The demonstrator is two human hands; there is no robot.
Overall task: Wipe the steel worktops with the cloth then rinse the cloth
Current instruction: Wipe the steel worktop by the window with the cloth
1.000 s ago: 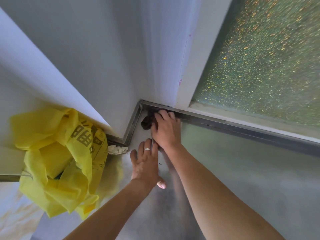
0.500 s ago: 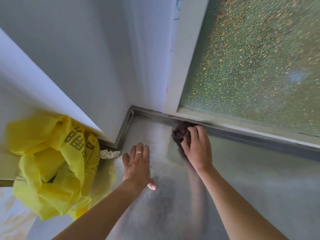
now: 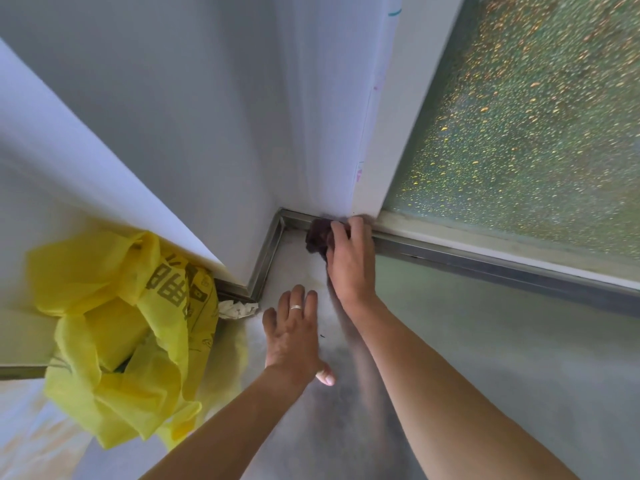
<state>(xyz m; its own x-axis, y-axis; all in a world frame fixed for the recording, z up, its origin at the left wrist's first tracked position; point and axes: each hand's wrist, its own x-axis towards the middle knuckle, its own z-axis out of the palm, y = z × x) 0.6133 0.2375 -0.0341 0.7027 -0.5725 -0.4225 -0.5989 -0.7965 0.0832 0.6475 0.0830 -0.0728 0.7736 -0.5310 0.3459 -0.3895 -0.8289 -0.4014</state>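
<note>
Your left hand (image 3: 294, 336) lies flat, fingers spread, on the steel worktop (image 3: 485, 358), a yellow plastic bag (image 3: 117, 327) well to its left and crumpled white paper (image 3: 237, 309) just left of its fingertips. Beyond it, your right hand (image 3: 351, 263) grips the dark bunched cloth (image 3: 318, 237), pressing it against the steel upstand (image 3: 485, 263) below the frosted window (image 3: 536, 133), near the corner.

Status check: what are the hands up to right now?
Right hand grips dark cloth at back rail. Left hand flat on worktop. Yellow bag sits left.
</note>
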